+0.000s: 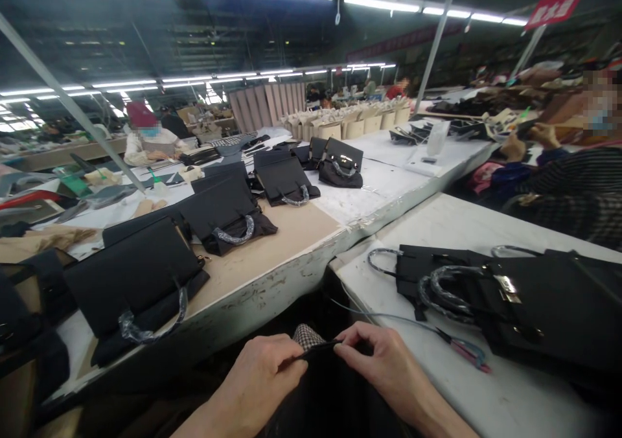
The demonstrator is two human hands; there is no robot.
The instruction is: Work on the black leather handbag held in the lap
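My left hand [267,367] and my right hand [376,363] are close together at the bottom middle, over the gap between two tables. Thumb and fingers of each pinch the top edge of a black handbag piece [321,386], stretched between them. Its lower part hangs into dark shadow, so its full shape is hidden. Right of my right hand, a finished-looking black handbag [558,302] lies on the white table with plastic-wrapped handles [444,289] and a metal clasp [508,288]. A slim tool with pink and blue handles [469,352] lies nearby, a cord running toward it.
Several black handbags [136,276] stand along the left table [311,221]. Cream bags [369,122] are lined up farther back. A co-worker in a red cap [140,115] sits across the table; another person's striped sleeve [573,172] is at right. A slanted pole [72,107] rises at left.
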